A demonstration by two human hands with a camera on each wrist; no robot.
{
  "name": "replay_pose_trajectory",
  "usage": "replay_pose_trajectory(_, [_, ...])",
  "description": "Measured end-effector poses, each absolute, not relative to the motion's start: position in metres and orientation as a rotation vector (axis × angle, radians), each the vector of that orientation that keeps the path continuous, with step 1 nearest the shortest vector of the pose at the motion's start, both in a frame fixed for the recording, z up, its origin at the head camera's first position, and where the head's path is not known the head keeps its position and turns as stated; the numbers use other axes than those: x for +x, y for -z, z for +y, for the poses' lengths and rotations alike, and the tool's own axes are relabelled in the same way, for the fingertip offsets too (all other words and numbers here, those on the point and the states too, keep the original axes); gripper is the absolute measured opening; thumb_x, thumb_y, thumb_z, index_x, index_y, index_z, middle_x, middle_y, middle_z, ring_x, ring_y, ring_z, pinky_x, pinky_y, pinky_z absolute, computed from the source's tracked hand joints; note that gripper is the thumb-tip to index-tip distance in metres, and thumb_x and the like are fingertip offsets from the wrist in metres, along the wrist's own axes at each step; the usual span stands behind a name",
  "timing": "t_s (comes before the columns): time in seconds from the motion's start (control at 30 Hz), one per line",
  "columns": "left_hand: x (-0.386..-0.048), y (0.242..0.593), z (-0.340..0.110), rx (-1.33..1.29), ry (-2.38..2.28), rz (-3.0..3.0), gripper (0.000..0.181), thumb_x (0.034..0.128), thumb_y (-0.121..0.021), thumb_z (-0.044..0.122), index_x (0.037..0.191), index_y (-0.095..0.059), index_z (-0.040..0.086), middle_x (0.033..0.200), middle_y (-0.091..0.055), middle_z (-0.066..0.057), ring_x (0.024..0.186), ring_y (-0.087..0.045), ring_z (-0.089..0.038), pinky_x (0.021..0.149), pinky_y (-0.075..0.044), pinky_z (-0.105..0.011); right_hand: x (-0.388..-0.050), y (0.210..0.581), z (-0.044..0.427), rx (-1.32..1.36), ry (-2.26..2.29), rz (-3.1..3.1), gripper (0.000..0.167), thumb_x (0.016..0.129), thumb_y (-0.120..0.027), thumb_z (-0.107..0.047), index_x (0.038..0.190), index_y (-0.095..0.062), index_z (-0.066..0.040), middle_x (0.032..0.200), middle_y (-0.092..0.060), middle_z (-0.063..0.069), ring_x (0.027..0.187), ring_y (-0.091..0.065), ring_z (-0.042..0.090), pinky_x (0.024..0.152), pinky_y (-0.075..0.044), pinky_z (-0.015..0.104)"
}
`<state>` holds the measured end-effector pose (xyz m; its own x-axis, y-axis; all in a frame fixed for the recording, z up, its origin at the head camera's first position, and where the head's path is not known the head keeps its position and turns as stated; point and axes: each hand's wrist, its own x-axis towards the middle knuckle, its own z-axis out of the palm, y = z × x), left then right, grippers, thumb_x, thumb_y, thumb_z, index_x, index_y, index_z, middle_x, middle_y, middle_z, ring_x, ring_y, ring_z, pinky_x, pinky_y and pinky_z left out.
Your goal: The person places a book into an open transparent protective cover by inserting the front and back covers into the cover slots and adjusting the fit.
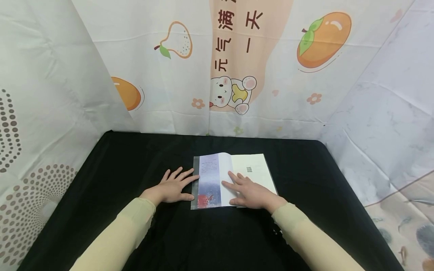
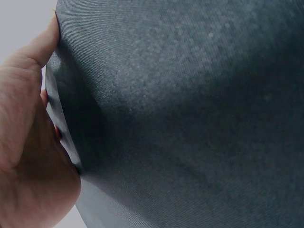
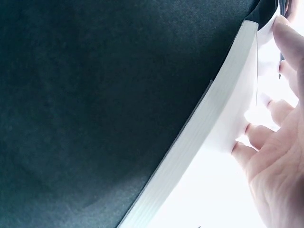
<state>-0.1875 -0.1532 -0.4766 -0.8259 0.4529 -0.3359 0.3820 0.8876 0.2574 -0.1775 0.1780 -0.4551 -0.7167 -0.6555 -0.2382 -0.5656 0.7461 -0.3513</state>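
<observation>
Book point(image 1: 256, 162) from where I stand: R pg cream w/ blk QR code point(image 1: 249, 169); cover flap point(image 1: 209, 182) fades pale lilac to violet-blue, w/ red patch near btm. Surface point(image 1: 203, 237) plain blk. Sleeves point(image 1: 129, 222) pale yel. Back curtain point(image 1: 183, 82) wht w/ orange mangoes point(image 1: 325, 39), peach band point(image 1: 268, 34), dk brn lettering point(image 1: 225, 19). L drape point(image 1: 44, 90) wht, brn-grey dots; R drape point(image 1: 383, 101) wht, faint grey marbling.

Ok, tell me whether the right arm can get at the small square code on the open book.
Likely yes: the right grip rests on the open book, close to the small square code, which lies uncovered on the right page, with nothing visible between them.
</observation>
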Motion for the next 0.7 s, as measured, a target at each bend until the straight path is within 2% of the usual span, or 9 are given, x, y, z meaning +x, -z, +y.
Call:
replay_pose_trajectory(0.33, [-0.186,0.475,-0.153,0.626,-0.281,2.654,0.079,0.0958,-0.055,0.066,0.162,-0.026,0.035,0.172,-0.013,0.001,0.157,-0.006,-0.041,0.12,-0.001,-0.07,-0.176,0.454,0.177,-0.965,0.36,2.596,0.069,0.099,-0.064,-0.045,0.16,-0.038,-0.025,0.172,-0.013,0.01,0.154,-0.017,0.045,0.122,-0.021,0.06])
replay_pose_trajectory(0.7, [-0.19,0.488,-0.156,0.605,-0.332,2.665,0.081,0.0936,-0.055,0.07,0.162,-0.023,0.041,0.173,-0.007,0.007,0.158,0.0,-0.036,0.121,0.005,-0.067,-0.176,0.455,0.176,-0.971,0.35,2.603,0.068,0.099,-0.065,-0.044,0.159,-0.039,-0.025,0.172,-0.014,0.01,0.154,-0.017,0.045,0.121,-0.022,0.06])
